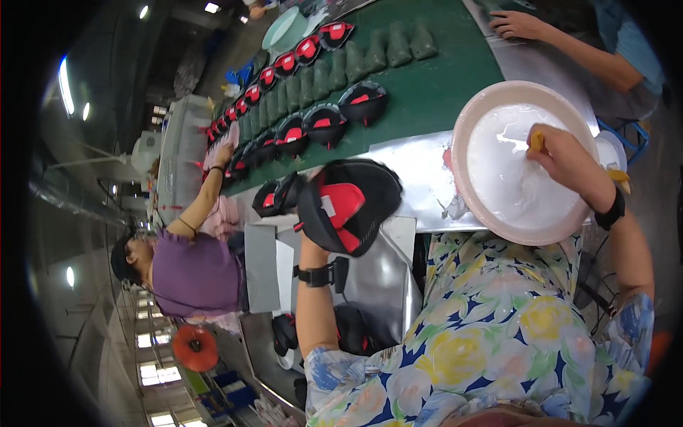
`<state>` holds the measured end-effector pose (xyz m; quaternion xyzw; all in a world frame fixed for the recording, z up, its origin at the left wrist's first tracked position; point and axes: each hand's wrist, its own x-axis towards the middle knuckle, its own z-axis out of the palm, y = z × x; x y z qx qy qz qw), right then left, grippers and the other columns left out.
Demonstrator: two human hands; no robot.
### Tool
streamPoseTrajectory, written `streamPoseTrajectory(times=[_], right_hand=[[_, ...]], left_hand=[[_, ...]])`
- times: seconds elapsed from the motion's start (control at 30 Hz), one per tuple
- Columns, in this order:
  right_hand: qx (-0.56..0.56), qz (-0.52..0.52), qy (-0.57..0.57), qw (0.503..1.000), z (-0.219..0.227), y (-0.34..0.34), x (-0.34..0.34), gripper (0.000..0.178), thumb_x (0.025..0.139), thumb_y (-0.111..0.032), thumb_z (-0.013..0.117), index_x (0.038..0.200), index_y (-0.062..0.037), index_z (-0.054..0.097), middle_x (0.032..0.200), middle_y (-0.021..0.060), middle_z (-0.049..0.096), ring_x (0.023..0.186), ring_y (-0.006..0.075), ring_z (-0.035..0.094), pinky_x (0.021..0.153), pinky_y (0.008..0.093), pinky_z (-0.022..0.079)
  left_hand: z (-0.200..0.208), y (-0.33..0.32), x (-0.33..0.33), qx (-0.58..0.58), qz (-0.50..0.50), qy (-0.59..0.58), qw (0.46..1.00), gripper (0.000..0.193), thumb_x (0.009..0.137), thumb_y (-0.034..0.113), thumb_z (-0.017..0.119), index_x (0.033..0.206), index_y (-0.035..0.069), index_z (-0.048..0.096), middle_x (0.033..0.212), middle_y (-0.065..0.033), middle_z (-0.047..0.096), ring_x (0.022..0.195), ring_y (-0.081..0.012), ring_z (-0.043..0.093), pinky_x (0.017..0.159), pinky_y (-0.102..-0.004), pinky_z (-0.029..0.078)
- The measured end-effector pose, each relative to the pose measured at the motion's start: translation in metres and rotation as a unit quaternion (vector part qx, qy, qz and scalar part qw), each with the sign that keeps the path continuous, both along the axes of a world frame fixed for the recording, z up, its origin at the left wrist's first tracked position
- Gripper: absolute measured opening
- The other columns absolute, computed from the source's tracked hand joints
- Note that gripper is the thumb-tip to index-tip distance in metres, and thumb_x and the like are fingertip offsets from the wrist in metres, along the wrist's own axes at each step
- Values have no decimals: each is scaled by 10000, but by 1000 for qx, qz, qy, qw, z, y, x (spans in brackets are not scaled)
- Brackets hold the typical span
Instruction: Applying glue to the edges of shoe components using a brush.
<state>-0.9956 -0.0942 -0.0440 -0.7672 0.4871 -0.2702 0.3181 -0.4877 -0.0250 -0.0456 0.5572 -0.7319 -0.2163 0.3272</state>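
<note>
My left hand (311, 249) holds up a black shoe upper (380, 191) with a red lining and a small white label inside. The upper covers most of that hand's fingers. Over a pale pink basin (466, 185) of milky white liquid (498, 167), my right hand (565, 160) is closed around a yellow-handled tool (536, 141). Its lower end cannot be made out against the liquid.
On the green tabletop (455, 64) stand rows of dark green shoe lasts (356, 62) and more black-and-red uppers (324, 126). A person in purple (196, 274) reaches in at left. Another person's hand (516, 25) rests at top right. A metal tray (388, 274) lies below the left hand.
</note>
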Motion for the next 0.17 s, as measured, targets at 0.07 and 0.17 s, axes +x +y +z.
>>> streamPoseTrajectory(times=[0.07, 0.17], right_hand=[[-49, -2, -9, 999, 6, -7, -15, 147, 867, -81, 694, 904, -7, 573, 785, 166, 621, 730, 326, 618, 667, 378, 465], [-49, -19, -92, 994, 14, -10, -22, 154, 896, -112, 690, 936, -7, 586, 781, 145, 629, 699, 247, 614, 655, 341, 460]], left_hand=[[-19, -38, -18, 90, -55, 163, 981, 587, 961, 249, 574, 1477, 19, 412, 1456, -126, 500, 1304, -241, 507, 1138, -380, 378], [-11, -80, -82, 113, -122, 167, 972, 635, 955, 286, 604, 1492, 28, 385, 1458, -119, 498, 1310, -243, 503, 1143, -381, 377]])
